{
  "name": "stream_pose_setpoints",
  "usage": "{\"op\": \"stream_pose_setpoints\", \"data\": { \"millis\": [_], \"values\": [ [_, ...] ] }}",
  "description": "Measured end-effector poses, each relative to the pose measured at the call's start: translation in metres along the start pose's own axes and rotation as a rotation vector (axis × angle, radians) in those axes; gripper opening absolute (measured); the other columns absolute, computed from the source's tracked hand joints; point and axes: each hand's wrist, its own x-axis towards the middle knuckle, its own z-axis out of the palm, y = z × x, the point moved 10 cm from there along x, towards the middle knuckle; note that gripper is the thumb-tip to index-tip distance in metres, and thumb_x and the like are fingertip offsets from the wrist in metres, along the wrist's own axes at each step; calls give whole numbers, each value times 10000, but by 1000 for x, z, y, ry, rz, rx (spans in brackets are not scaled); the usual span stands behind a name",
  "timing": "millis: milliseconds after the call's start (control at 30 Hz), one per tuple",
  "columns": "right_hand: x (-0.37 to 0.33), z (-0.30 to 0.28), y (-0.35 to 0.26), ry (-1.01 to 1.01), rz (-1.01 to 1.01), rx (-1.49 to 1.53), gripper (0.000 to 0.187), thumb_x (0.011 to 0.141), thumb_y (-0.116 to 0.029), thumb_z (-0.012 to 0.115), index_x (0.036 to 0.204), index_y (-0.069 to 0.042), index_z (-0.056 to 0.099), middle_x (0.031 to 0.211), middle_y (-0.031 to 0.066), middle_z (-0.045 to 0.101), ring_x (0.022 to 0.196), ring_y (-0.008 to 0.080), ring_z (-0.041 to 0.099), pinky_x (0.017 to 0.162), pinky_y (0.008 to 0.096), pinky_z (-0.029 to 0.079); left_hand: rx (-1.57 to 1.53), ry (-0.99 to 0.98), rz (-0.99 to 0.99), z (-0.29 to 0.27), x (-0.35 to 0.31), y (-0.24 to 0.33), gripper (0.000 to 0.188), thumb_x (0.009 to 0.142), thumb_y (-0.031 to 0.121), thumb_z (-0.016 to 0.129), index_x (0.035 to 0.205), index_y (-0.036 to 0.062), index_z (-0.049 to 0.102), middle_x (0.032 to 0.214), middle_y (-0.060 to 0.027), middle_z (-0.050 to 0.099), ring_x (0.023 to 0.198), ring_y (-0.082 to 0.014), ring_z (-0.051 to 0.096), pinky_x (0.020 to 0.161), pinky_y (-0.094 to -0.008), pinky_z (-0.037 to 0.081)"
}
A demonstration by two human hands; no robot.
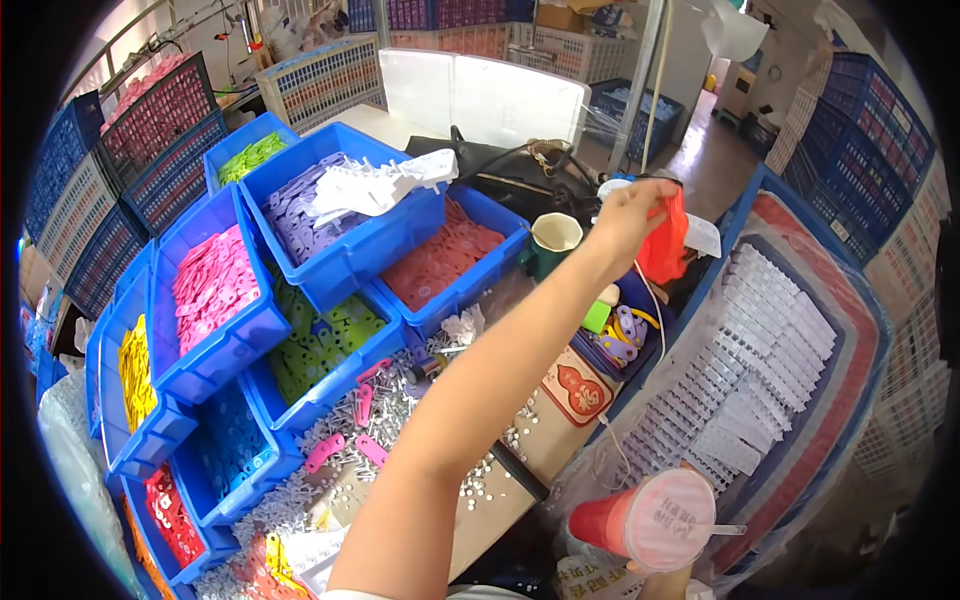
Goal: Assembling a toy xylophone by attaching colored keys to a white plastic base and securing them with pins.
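Observation:
My left arm stretches across the bench toward the back right. My left hand [632,222] is closed on a thin, crumpled red plastic bag [668,240], which hangs from its fingers. At the lower right, my right hand [664,584] is wrapped round the lower part of a drink cup [668,522] with red contents. A straw [722,530] sticks out of the cup's lid, and the cup tilts toward me. Most of my right hand's fingers are hidden behind the cup. Just left of my left forearm stands a dark green mug [554,243].
Blue bins [215,300] of coloured plastic pieces are stacked at left. Loose metal pins [400,400] and several pink pieces cover the bench. A decorated red-and-cream box [578,388] lies near a tray of small tools. At right, a lined crate [850,330] holds rows of white strips.

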Motion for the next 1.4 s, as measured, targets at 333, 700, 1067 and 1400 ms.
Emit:
{"op": "stream_pose_setpoints", "data": {
  "millis": [333, 700, 1067, 1400],
  "values": [
    [7, 45, 4, -147, 42, 30, 609, 721, -377, 697, 1206, -45, 540, 1103, 84, 599, 1083, 180, 540, 996, 425, 262, -194, -109, 160, 40, -14, 91, 320, 989, 253, 512, 1094, -22, 639, 1039, -80, 649, 935, -133, 593, 867, -278, 466],
    [-13, 57, 1, 53, -22, 177, 655, 692, -444, 712, 1189, -49, 554, 1136, 92, 587, 1134, 186, 515, 1037, 456, 203, 1065, 95, 327, -105, -125, 136, 199, 772, -80, 679, 905, 34, 584, 940, 0, 592, 834, -79, 547, 725, -205, 447],
    [-31, 63, -66, 72, -498, -176, 1064, 481, -497, 896, 1340, -79, 428, 1257, 87, 516, 1214, 219, 410, 1061, 446, 147, 1778, -202, 291, -93, -186, 53, 291, 730, 65, 741, 981, 56, 595, 1029, -174, 555, 965, -398, 547, 820, -460, 450],
    [-20, 92, -85, 71, -549, -94, 1019, 574, -499, 847, 1366, -43, 397, 1232, 116, 518, 1203, 256, 441, 1061, 447, 143, 2339, -147, 461, -109, -165, 27, 544, 721, 137, 707, 1237, 78, 545, 1255, -159, 494, 1121, -380, 475, 905, -491, 416]
  ]
}}
